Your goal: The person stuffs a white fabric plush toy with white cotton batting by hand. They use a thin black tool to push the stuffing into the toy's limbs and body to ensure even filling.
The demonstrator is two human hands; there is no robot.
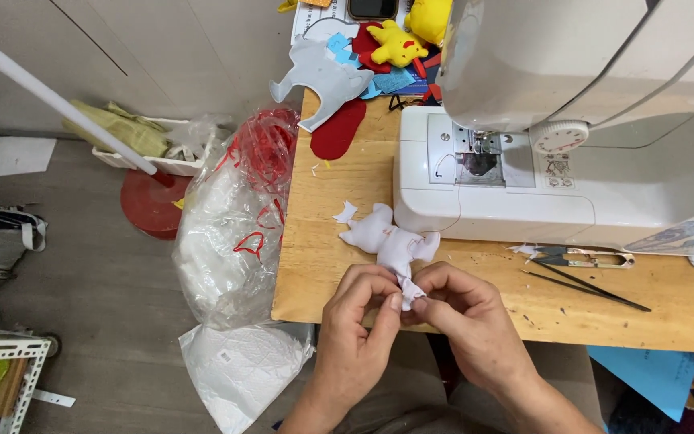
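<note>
Both hands met at the near edge of the wooden counter [323, 273]. The left hand [359, 321] and the right hand [463, 317] each had thumb and forefinger closed in a tight grip on the near end of a small white fabric piece [391, 241], which looked like a sewn toy shape. The rest of the piece lay on the counter, reaching away towards the white sewing machine [572, 120] just beyond it. To the right of the hands, thread snips [584, 259] and dark tweezers [588, 287] lay on the counter near the machine's base. At the far left corner sat grey, red and blue felt cutouts [323, 76] and a yellow plush toy [398, 44]. A clear plastic bag of white stuffing [226, 233] hung against the counter's left edge.
</note>
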